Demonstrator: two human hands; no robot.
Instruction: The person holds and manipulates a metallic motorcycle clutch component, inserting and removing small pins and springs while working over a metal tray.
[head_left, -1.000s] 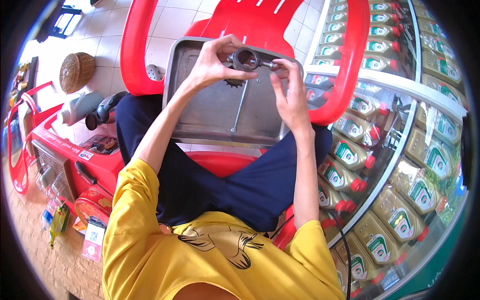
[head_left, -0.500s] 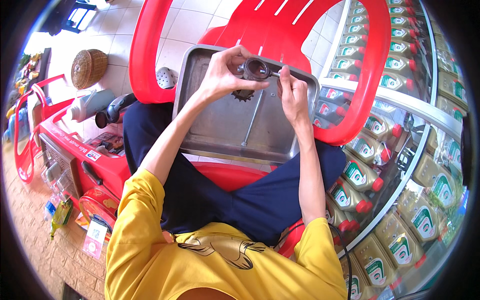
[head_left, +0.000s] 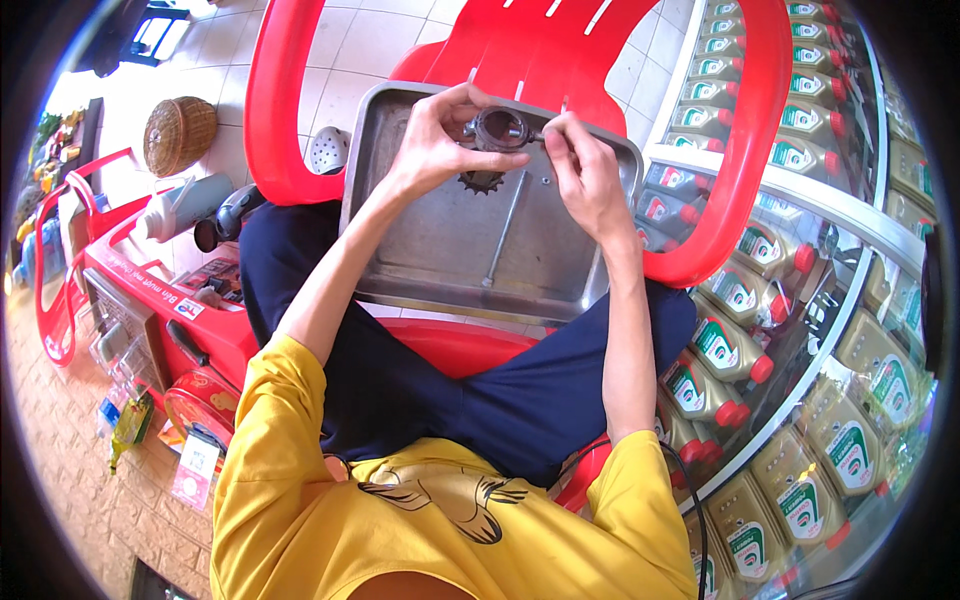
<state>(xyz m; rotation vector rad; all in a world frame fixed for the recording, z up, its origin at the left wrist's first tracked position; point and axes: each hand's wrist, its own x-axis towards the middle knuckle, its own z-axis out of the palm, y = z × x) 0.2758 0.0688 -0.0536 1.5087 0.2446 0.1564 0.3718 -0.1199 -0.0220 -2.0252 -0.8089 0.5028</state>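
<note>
Above a grey metal tray [head_left: 430,270], my left hand [head_left: 440,148] grips a dark round metal ring part [head_left: 503,130] between thumb and fingers, its opening turned up. A small bolt [head_left: 536,136] sticks out of the ring's right side. The fingers of my right hand [head_left: 588,178] are closed on the outer end of that bolt; the fingertips partly hide it. Just below the ring shows a small toothed sprocket [head_left: 482,182], partly covered by my left hand. A long thin bolt [head_left: 508,230] lies slantwise in the tray, with a small nut [head_left: 545,181] near its upper end.
The tray rests on a red plastic chair [head_left: 540,60] before my knees. Shelves of gold bottles [head_left: 730,345] with red caps stand close on the right. To the left are a red table [head_left: 215,330], a grey-blue flask [head_left: 185,207] and a wicker basket [head_left: 180,137].
My right hand has turned, its fingers now stretched further over the bolt's end. The ring has shifted slightly left and up in my left hand.
</note>
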